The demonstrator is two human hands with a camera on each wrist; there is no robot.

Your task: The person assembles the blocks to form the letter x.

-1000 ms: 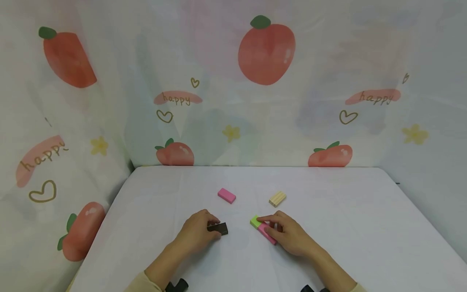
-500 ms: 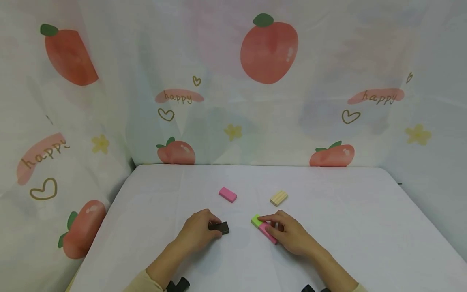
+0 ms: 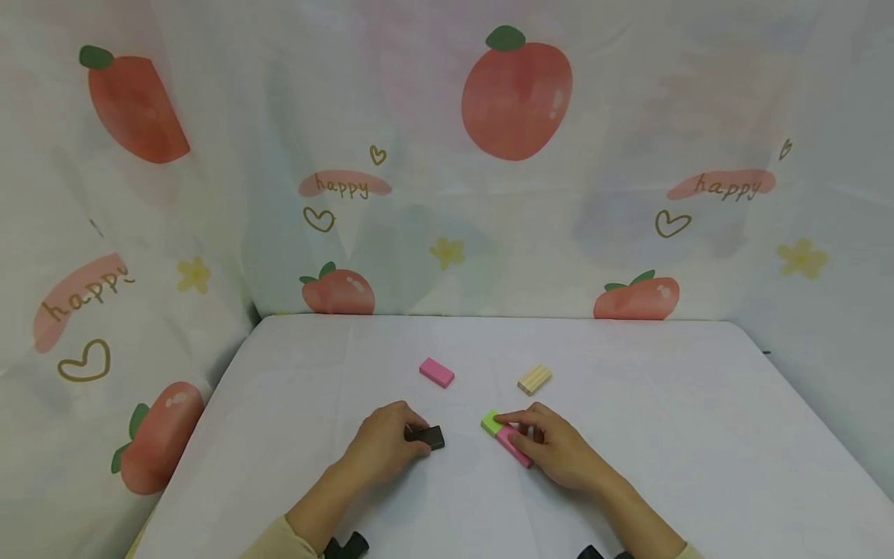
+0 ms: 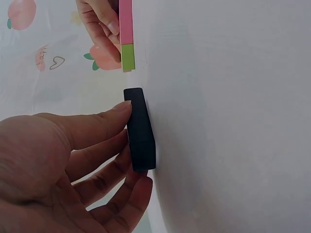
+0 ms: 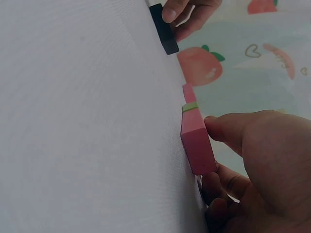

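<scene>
My left hand (image 3: 382, 444) pinches a small black rectangular block (image 3: 434, 437) between thumb and fingers, low over the white table. In the left wrist view the thumb presses the near side of the black block (image 4: 141, 127), with fingers behind it. To the right, my right hand (image 3: 559, 452) grips a pink-and-green bar (image 3: 504, 439), pink at the near end and bright green at the far end. The right wrist view shows the thumb on one side of the pink part (image 5: 197, 143) and curled fingers at the other. A gap separates the black block from the bar.
Farther back on the white table (image 3: 628, 388) lie a pink block (image 3: 437, 373) and a ridged wood-coloured block (image 3: 534, 380). A fruit-patterned cloth (image 3: 419, 116) stands behind the table and along its left. Black wrist gear (image 3: 347, 546) shows at the bottom edge.
My left hand has shifted slightly to the right with the black block, closer to the bar. My right hand and the bar stay nearly in place; the head view has tilted a little.
</scene>
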